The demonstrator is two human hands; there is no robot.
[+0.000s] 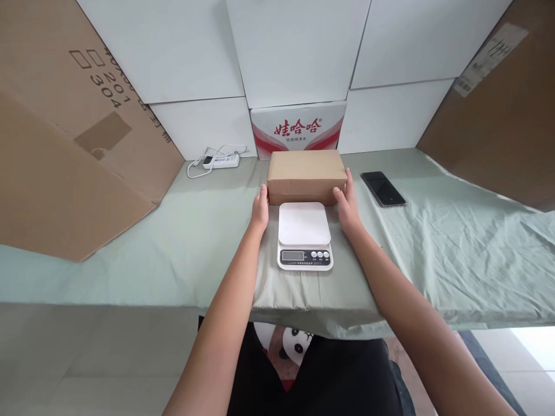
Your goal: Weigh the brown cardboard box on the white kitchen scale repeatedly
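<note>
Scale display digits too small to read; cardboard box base hidden behind scale.

"娃哈哈" in red on the white carton; "201", "304" (partly cut) on the cardboard sheet

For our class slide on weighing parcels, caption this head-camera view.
Both hands, left hand and right hand, grip the ends of a brown cardboard box behind a white digital kitchen scale.

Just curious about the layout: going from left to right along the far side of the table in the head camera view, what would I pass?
Big cardboard sheet → white power strip → brown cardboard box held between both hands → black phone → another cardboard sheet.
</note>
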